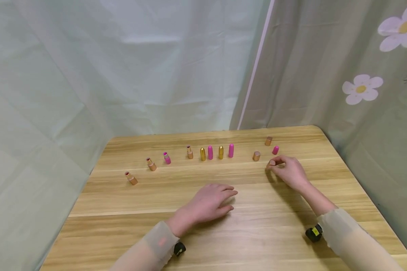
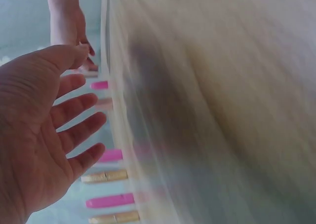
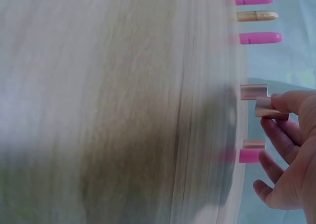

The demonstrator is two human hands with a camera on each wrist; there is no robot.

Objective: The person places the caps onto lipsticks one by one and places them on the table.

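Between thumb and fingers my right hand (image 1: 289, 174) pinches a rose-gold lipstick cap (image 3: 270, 109), raised off the table in the right wrist view. Close to that hand stand a rose-gold cap (image 1: 256, 156), a second rose-gold cap (image 1: 268, 141) and a pink cap (image 1: 275, 150). My left hand (image 1: 208, 203) hovers over the middle of the table, fingers spread and holding nothing. Beyond it, two gold lipsticks (image 1: 202, 154) and two pink lipsticks (image 1: 231, 150) stand upright in a row, alternating.
Toward the left stand uncapped lipsticks: three rose-gold tubes (image 1: 151, 164) and one pink tube (image 1: 167, 158). The wooden table (image 1: 122, 233) has rounded far corners. Pale curtains (image 1: 176, 67) hang behind it, and a flowered one (image 1: 373, 124) on the right.
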